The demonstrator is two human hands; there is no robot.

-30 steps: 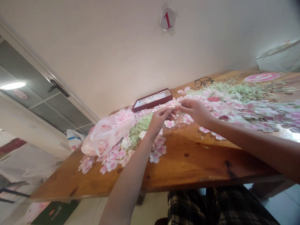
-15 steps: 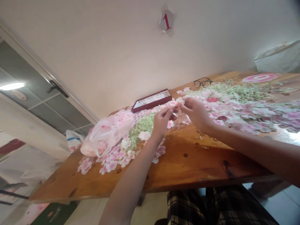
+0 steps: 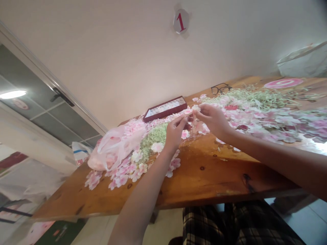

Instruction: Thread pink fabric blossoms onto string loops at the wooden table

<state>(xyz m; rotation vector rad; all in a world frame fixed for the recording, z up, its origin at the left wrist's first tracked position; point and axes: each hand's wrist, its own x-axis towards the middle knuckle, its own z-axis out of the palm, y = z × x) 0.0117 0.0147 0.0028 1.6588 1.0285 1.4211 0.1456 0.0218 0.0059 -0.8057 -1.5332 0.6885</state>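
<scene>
My left hand [image 3: 175,131] and my right hand [image 3: 214,119] meet fingertip to fingertip above the wooden table [image 3: 204,177]. Between them they pinch a small pink fabric flower [image 3: 192,113]; its stem is too small to make out. Under and around the hands lie several loose pink and white fabric flowers [image 3: 133,166]. A heap of pale green stems [image 3: 153,136] sits just left of my left hand.
A pink plastic bag [image 3: 114,146] of petals lies at the left. A dark red flat box [image 3: 166,108] and black glasses [image 3: 221,89] lie near the wall. More flowers and green stems [image 3: 265,109] cover the right side. A white bag [image 3: 304,63] stands far right.
Both hands have drawn slightly closer together and a little up and left, still pinching the flower between them. The view has shifted slightly.
</scene>
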